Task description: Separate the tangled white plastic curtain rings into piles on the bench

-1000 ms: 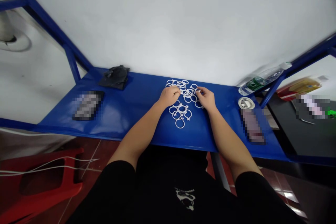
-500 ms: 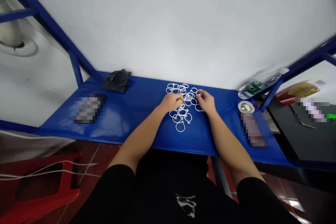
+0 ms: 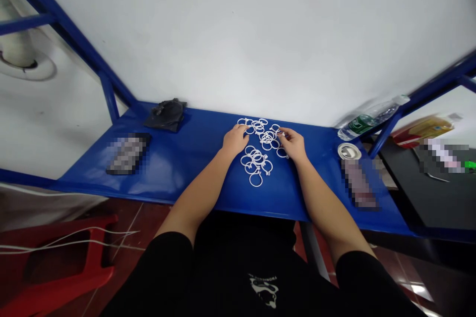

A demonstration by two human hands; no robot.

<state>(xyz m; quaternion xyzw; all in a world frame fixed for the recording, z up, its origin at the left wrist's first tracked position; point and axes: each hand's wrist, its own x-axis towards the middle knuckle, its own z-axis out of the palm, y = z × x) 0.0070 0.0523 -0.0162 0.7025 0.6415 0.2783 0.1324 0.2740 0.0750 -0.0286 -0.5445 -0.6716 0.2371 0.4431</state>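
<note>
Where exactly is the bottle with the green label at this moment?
In the head view, the bottle is at the right end of the blue table, just beyond the white coil.

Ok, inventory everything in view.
Rings: many, white, centre
Table: 1, blue, centre
Wall: 1, pale, behind
Frame: 1, blue, sides
Bundle: 1, black, back left
Pixelated items: 3, grey/pink, left, right, far right
Bottle: 1, clear, back right
Coil: 1, white, right
Packet: 1, red-yellow, far right
Surface: 1, black, far right
Stool: 1, red, lower left
Cables: several, white, lower left
Pipe: 1, pale, far left
Shirt: 1, black, bottom
Left hand, right hand: 2, bare, beside rings
</note>
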